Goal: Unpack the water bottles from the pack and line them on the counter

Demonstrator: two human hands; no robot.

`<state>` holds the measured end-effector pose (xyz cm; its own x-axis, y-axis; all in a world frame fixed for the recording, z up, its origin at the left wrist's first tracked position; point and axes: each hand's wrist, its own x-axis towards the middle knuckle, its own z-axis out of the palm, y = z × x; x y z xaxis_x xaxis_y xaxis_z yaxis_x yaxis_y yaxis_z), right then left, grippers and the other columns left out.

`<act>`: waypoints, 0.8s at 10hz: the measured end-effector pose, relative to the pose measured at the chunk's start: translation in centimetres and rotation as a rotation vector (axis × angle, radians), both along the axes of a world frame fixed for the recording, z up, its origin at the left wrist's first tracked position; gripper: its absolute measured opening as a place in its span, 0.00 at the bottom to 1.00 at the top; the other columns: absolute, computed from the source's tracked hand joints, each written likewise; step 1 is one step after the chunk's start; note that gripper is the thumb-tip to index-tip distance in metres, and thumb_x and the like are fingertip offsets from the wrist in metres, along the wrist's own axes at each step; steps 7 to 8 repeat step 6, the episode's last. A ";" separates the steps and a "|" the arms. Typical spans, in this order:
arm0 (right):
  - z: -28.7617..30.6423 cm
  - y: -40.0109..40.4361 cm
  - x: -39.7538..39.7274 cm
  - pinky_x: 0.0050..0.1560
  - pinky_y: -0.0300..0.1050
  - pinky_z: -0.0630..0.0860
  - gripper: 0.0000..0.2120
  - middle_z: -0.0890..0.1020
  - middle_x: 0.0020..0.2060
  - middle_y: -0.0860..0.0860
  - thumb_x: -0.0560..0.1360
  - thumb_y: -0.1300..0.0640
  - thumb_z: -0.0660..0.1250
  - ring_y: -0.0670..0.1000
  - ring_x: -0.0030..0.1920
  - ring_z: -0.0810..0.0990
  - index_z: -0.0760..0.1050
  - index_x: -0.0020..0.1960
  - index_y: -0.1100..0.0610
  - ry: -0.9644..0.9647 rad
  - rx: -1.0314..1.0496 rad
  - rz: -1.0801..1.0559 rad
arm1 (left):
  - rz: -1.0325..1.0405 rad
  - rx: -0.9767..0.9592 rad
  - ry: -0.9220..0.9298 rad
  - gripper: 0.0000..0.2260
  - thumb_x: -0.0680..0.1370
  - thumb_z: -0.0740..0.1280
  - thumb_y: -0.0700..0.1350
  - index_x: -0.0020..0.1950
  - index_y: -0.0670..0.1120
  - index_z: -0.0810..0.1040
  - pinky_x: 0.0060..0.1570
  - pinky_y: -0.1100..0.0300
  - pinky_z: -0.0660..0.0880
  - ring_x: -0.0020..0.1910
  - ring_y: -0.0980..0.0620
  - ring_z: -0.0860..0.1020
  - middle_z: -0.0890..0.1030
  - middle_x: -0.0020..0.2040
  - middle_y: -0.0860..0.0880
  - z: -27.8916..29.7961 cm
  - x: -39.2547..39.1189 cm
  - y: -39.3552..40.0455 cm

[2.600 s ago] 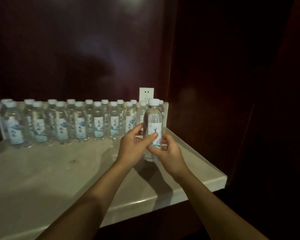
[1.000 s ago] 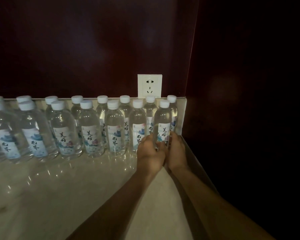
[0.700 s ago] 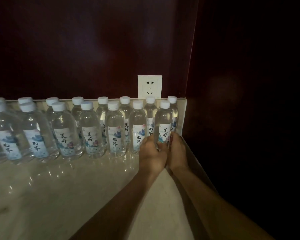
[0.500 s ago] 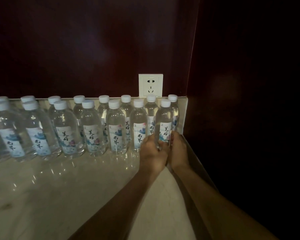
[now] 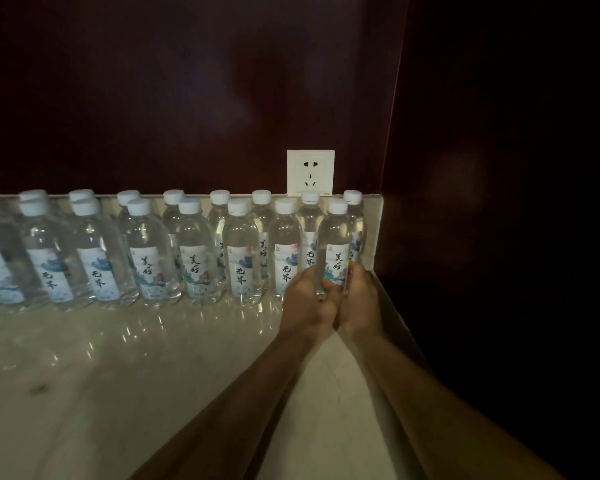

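Two bare hands meet at the lower part of one water bottle [image 5: 336,244], right of frame centre. left hand [image 5: 305,299] wraps the bottle's left side, fingers curled round it; right hand [image 5: 359,299] cups the right side, fingertips on the label edge. The hands touch each other below the bottle. Bottle upright, white cap, clear body, label with dark script and a pink-and-blue print. Its base is hidden behind the hands, so cannot tell if it rests on the counter [image 5: 136,368] or hangs just above it.

The held bottle is the rightmost of the front row, just beside its neighbour on the left and close to the dark side wall [image 5: 499,202] at frame right. Row of bottles [image 5: 194,251] runs from the left frame edge across to the hands, two deep: front row and back row, the back ones up against the low pale upstand [image 5: 373,237] at the counter's rear. All upright, white caps on, same label. Leftmost bottles are blurred and cut by the frame edge.

White wall socket [image 5: 310,172] sits on the dark reddish back panel [image 5: 153,98], above the right end of the rows, upper centre-right. Counter is pale, glossy, shows reflections of the bottles; a small dark mark [image 5: 39,388] lower left. Both forearms come in from the bottom of the frame. Scene dim, pack not in view
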<state>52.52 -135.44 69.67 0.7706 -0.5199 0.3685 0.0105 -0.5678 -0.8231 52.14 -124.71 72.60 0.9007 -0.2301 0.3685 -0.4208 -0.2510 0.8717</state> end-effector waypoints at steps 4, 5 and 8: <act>2.5 1.9 -1.0 0.49 0.48 0.76 0.28 0.77 0.58 0.56 0.75 0.39 0.69 0.57 0.56 0.78 0.69 0.66 0.57 0.268 -0.226 -0.197 | -0.061 0.089 0.039 0.25 0.79 0.70 0.48 0.74 0.44 0.70 0.63 0.53 0.76 0.65 0.47 0.78 0.75 0.71 0.46 1.5 -1.8 7.6; 4.5 4.9 -2.8 0.51 0.51 0.75 0.31 0.75 0.62 0.58 0.76 0.38 0.66 0.58 0.59 0.78 0.67 0.70 0.58 0.279 -0.250 -0.248 | -0.097 0.106 0.035 0.23 0.80 0.69 0.48 0.74 0.44 0.72 0.62 0.54 0.76 0.62 0.48 0.78 0.77 0.69 0.46 3.0 -2.6 11.0; 6.1 8.5 -4.4 0.56 0.52 0.75 0.31 0.74 0.65 0.59 0.78 0.39 0.64 0.60 0.62 0.77 0.67 0.71 0.60 0.238 -0.285 -0.236 | -0.099 0.102 0.021 0.21 0.80 0.69 0.48 0.72 0.44 0.73 0.57 0.60 0.75 0.58 0.51 0.78 0.78 0.67 0.48 4.5 -3.5 14.4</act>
